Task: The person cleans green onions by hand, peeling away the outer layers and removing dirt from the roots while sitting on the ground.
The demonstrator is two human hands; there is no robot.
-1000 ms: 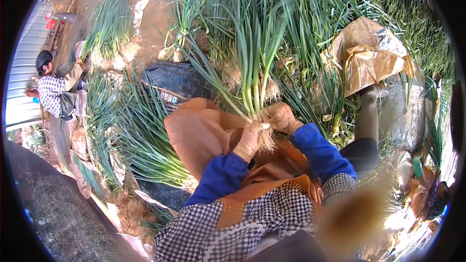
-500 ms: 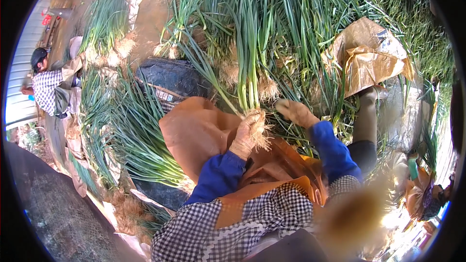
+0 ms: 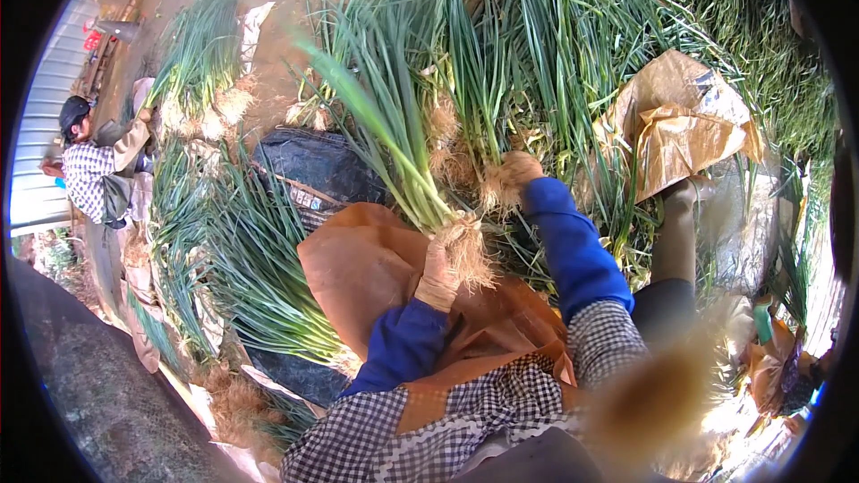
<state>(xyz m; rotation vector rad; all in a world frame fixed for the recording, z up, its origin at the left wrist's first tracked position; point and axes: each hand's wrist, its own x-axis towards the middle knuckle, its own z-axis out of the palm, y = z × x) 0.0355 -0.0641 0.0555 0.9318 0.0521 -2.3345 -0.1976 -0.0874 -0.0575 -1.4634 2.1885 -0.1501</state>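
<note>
My left hand (image 3: 438,279) is closed around the root end of a bunch of green onions (image 3: 410,174), above the brown apron (image 3: 358,246) over my lap. Their pale roots spill out beside my fingers, and the leaves slant away to the upper left. Farther out, my right hand (image 3: 519,170) grips the root end of more green onions (image 3: 488,116) that lie in the large pile. Its fingertips are partly hidden among roots and stems.
A finished-looking heap of green onions (image 3: 268,259) lies at my left on dark sheeting (image 3: 318,161). Crumpled tan sacking (image 3: 689,125) sits to the right of the pile. A co-worker (image 3: 89,161) crouches at far left, beside another bunch (image 3: 201,63).
My right hand has reached forward and left to the roots in the pile. The bunch in my left hand has tilted leftward, and that hand has moved slightly nearer to me.
</note>
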